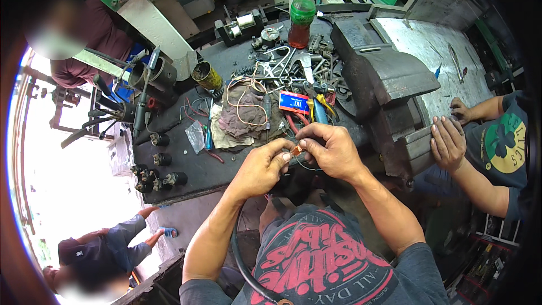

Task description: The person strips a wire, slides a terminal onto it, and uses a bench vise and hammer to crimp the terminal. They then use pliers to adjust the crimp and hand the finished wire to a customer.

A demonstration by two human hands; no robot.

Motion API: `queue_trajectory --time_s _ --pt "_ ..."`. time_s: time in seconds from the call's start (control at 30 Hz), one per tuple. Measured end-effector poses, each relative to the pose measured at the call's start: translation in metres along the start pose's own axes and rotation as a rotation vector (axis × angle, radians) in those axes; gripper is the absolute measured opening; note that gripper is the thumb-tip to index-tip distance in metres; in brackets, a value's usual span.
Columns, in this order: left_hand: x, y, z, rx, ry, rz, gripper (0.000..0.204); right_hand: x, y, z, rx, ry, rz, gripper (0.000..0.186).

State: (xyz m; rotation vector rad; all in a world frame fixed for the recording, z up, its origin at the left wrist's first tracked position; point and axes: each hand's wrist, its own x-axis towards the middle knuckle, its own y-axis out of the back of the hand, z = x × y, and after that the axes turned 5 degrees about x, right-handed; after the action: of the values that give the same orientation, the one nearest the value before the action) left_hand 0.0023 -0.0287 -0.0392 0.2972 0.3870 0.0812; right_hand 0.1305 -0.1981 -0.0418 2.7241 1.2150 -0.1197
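Observation:
Just past the bench's near edge, my left hand (261, 168) and my right hand (334, 151) meet fingertip to fingertip. Both pinch a small copper-coloured piece (296, 150), partly covered by my thumbs and fingers. A thick black cable (235, 248) curves up from my lap and passes behind my left wrist; whether it joins the copper piece is hidden. Beyond my hands lie a blue and red box (293, 102) and yellow-handled pliers (327, 107). A crumpled cloth (247, 110) with a loop of thin pale wire (237, 91) rests to their left.
A large bench vise (389, 73) stands right, with a co-worker's hand (449, 142) on its near end. Loose metal tools and parts (305, 70) crowd the bench centre, before a green-capped bottle (302, 18). Black cylindrical parts (162, 159) and a rusty yellow can (206, 77) stand left.

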Motion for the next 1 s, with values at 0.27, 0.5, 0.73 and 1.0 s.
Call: queue_trajectory --time_s 0.27,0.5,0.73,1.0 --pt "-0.01 -0.015 -0.043 -0.078 0.001 0.128 0.024 0.005 -0.009 0.033 0.169 -0.147 -0.083 0.016" --pt "-0.027 0.017 -0.085 -0.363 0.17 0.146 0.021 0.026 -0.044 0.095 -0.575 -0.144 0.134 0.031" --pt "-0.034 0.049 -0.095 -0.417 0.093 0.138 0.019 0.065 -0.07 0.14 -1.365 0.133 0.298 0.03" --pt "-0.036 0.072 -0.094 -0.475 0.014 0.183 0.021 0.091 -0.055 0.1 -0.948 -0.271 0.294 0.03"
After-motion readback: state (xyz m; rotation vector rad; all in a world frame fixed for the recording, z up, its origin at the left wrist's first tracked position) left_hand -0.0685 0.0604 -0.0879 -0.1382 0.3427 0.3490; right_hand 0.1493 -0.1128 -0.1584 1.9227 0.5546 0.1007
